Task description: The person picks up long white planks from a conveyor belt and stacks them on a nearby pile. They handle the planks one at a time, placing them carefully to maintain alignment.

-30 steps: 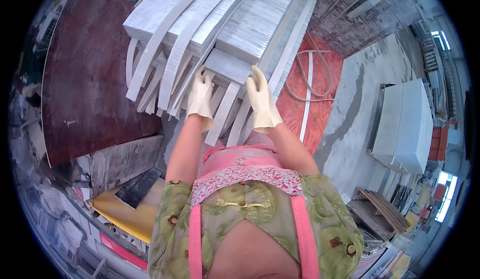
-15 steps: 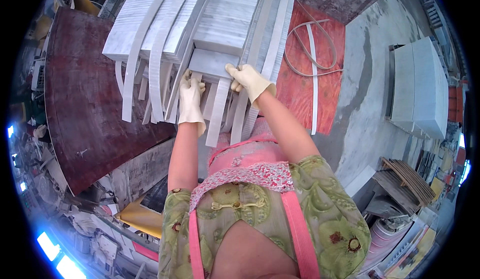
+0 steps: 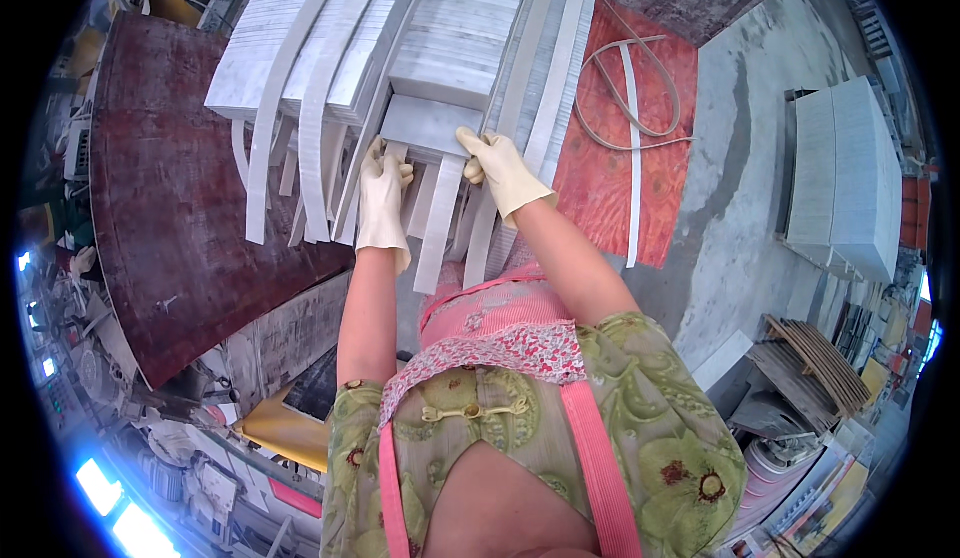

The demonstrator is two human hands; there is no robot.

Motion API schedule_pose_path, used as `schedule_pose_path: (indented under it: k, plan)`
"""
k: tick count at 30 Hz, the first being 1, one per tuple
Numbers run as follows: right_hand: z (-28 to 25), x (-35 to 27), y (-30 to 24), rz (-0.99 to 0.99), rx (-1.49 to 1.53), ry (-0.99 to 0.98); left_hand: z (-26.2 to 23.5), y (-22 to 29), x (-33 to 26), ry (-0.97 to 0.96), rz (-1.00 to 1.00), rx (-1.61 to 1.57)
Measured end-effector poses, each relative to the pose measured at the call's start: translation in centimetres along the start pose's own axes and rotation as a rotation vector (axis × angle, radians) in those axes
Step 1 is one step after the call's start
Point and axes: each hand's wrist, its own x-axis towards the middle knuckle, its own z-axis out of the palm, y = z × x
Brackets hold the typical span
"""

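Both gloved hands — left hand [image 3: 383,193], right hand [image 3: 497,166] — clamp the ends of a pale stone slab [image 3: 430,123], fingers curled under to steady it atop the stack of strips [image 3: 320,78].

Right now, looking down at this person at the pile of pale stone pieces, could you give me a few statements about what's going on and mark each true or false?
1. Both hands wear pale cream gloves. True: the left hand and the right hand are gloved.
2. Both hands are on the flat grey-white stone slab at the near end of the stack. True.
3. The stack rests on bare green grass. False: a dark reddish-brown board lies under it on the left and an orange-red patterned cloth on the right.
4. The loose pale strap loop is wrapped around the right wrist. False: it lies apart on the cloth.
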Motion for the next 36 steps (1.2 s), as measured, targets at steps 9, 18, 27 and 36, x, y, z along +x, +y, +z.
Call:
schedule_pose_path:
  k: [9,18,27,36]
  plan:
    - [-0.1,-0.1,-0.2,0.002,-0.026,-0.006,-0.3,-0.2,0.2,-0.031,-0.006,-0.040]
    - [-6.8,0.0,-1.8,-0.325,0.197,0.240,-0.1,0.1,-0.3,-0.014,-0.016,-0.007]
    - [0.2,5.3,-7.3,-0.336,0.270,0.503,0.1,-0.1,-0.5,-0.017,-0.026,-0.062]
    - [0.9,5.7,-9.2,-0.188,0.161,0.478,-0.3,0.8,-1.0,-0.063,-0.003,0.027]
